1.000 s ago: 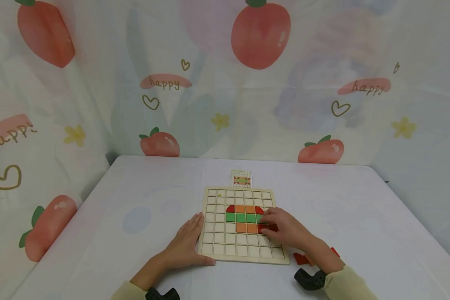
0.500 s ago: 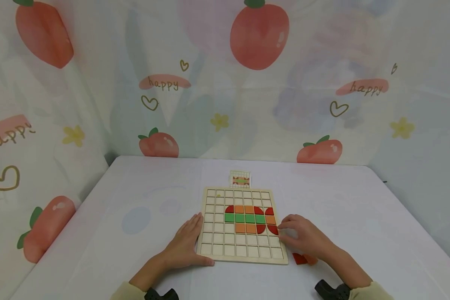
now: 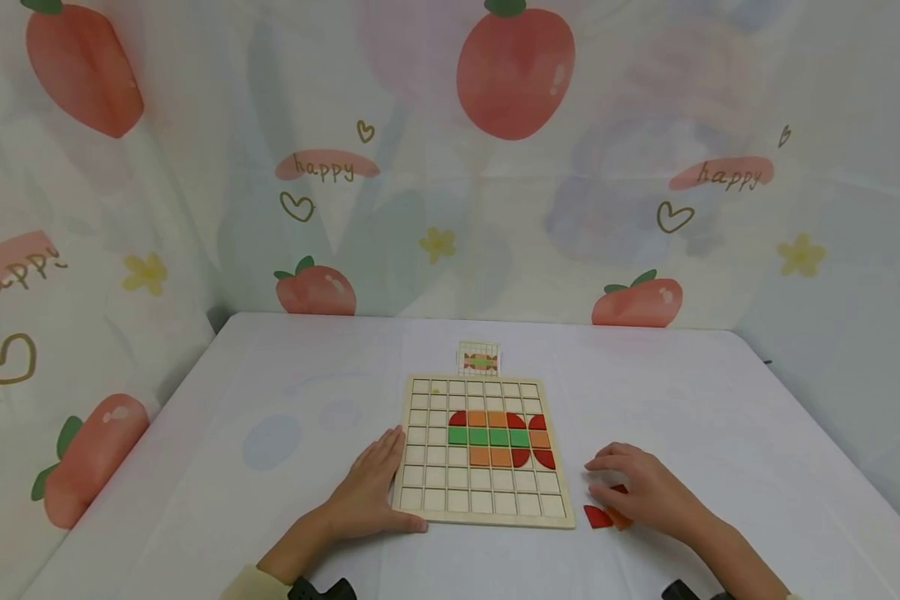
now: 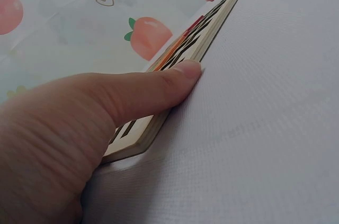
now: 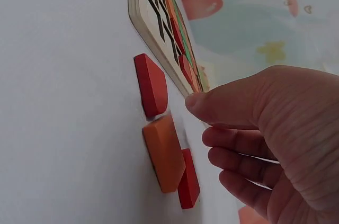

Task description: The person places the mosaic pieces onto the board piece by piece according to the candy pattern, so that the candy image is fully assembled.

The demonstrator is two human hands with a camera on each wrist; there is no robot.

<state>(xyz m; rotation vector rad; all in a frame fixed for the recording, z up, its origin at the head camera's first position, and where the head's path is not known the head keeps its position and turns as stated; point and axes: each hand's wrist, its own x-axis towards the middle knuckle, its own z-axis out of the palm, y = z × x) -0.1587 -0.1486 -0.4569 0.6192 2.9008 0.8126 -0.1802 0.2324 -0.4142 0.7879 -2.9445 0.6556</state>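
Note:
A wooden grid board (image 3: 425, 498) lies on the table, partly filled with red, orange and green tiles (image 3: 489, 437). My left hand (image 3: 367, 492) rests along its left edge with fingers straight, the thumb (image 4: 183, 73) touching the near edge. Right of the board, my right hand (image 3: 648, 492) hovers over a few loose tiles, fingers loosely bent and holding nothing. Under it lie a rounded red tile (image 5: 152, 86), an orange tile (image 5: 165, 155) and another red tile (image 5: 189, 181), partly hidden by the orange one.
Beyond the board's far edge lies a small pattern card (image 3: 480, 358) with a coloured grid design. A white cloth (image 3: 307, 358) covers the table. Printed curtains (image 3: 390, 200) stand behind and to the left.
My right hand has let go of the red tile at the board's right column and drawn back right, over the loose tiles. My left hand has stayed in place.

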